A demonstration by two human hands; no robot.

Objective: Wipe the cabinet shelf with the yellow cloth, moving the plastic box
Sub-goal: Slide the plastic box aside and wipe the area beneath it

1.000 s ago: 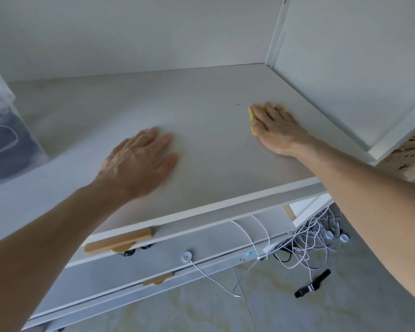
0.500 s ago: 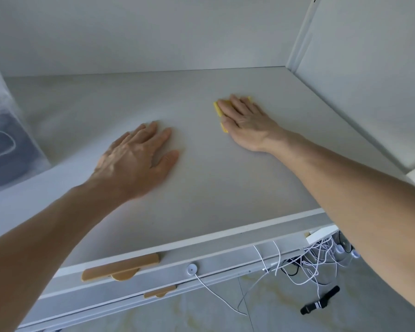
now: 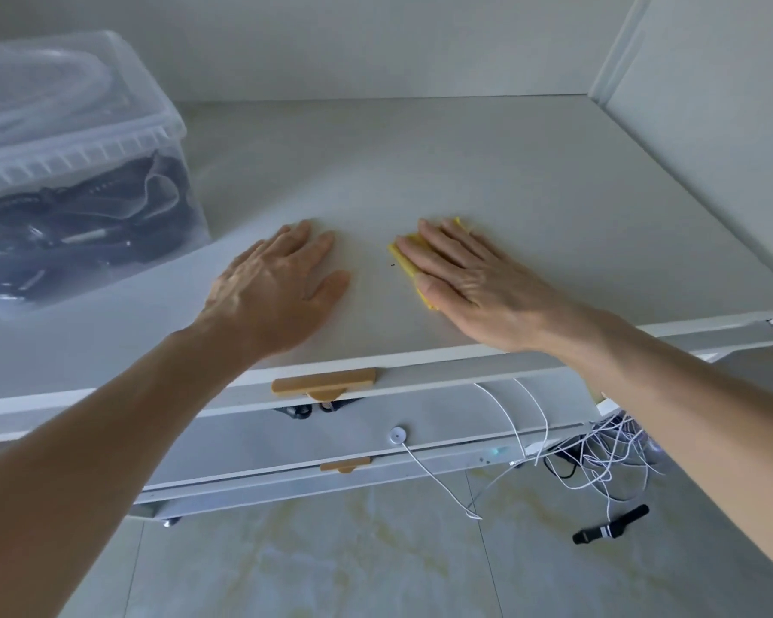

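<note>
Since a second ago: right hand (image 3: 478, 278) and cloth (image 3: 403, 256) swept leftward from near the right wall toward shelf middle, closer to the front edge; left hand (image 3: 277, 283) barely shifted.

Right fingers (image 3: 438, 243) straight, close together, pressed flat on cloth; cloth mostly covered, yellow edge peeking out at fingertips and thumb. Left fingers loosely together, thumb splayed, palm flat on bare shelf (image 3: 509, 171), holding nothing.

Box (image 3: 77, 171) at left, well apart from both hands, not yet moved.

Risks: small dark speck just beside cloth edge likely missed or pushed along. Cloth could bunch under palm. Strip under box stays unwiped unless box shifted.
</note>
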